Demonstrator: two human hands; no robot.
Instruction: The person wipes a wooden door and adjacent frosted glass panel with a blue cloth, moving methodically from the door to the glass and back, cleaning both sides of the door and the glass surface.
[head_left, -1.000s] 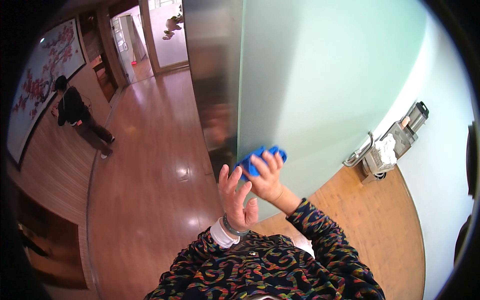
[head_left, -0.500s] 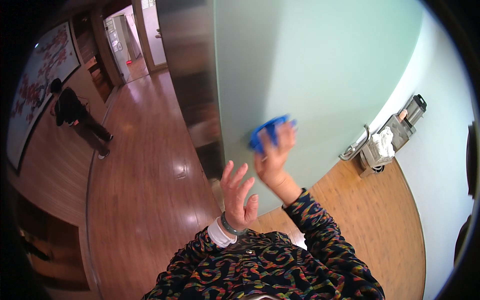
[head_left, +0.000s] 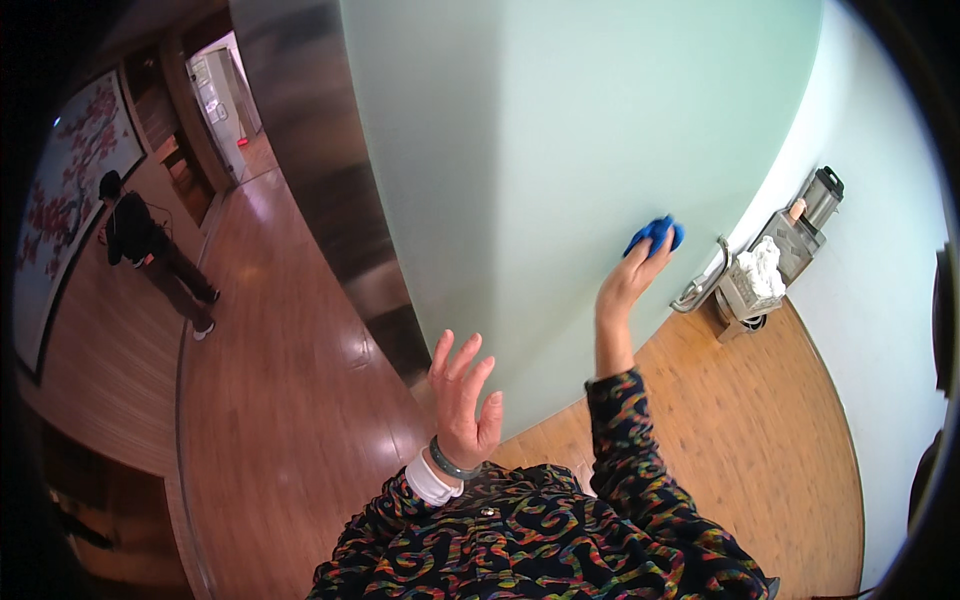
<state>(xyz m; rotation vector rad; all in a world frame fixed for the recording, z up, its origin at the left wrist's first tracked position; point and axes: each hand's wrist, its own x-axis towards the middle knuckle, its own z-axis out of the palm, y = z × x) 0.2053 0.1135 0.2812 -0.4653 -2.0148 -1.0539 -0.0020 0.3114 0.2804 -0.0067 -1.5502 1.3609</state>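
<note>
A frosted, pale green glass door (head_left: 560, 200) fills the middle of the view. Against its surface my right hand (head_left: 632, 275) presses a bunched blue cloth (head_left: 655, 236), just left of the metal door handle (head_left: 704, 282). My fingers cover part of the cloth. My left hand (head_left: 463, 405) is raised in front of the lower left of the glass, with its fingers spread and nothing in it. A dark bangle and a white cuff are at that wrist. Whether the left fingertips touch the glass, I cannot tell.
A brushed metal post (head_left: 330, 180) borders the glass on the left. Right of the handle stand a basket of white cloths (head_left: 760, 285) and a metal container (head_left: 824, 200) by the wall. A person (head_left: 150, 250) in dark clothes stands at far left, near a blossom picture (head_left: 75, 190).
My right hand has slid the blue cloth rightward and slightly up across the glass, toward the handle. The left hand stays raised. The view has shifted somewhat.
</note>
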